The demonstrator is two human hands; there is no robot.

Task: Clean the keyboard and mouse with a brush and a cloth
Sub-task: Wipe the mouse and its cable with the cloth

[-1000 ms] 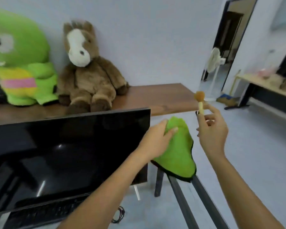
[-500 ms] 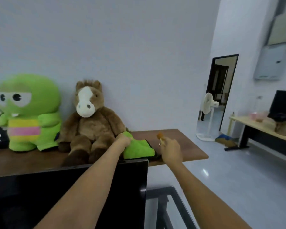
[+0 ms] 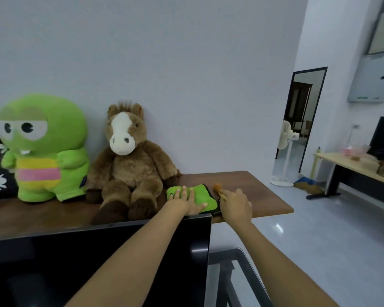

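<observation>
Now flat on the shelf [image 3: 264,196]: cloth [image 3: 205,194], carried a second ago, spread just right of the horse [image 3: 129,165]. Left hand [image 3: 187,199] pressing on it, fingers straight and splayed. Right hand [image 3: 236,203] just right of the cloth, fingers curled round the brush [image 3: 218,189], bristles pointing far-left, low over the wood. Further left, frog [image 3: 43,149]. Nearest, monitor [image 3: 98,262], both forearms reaching over its top edge. Keyboard and mouse out of view.
</observation>
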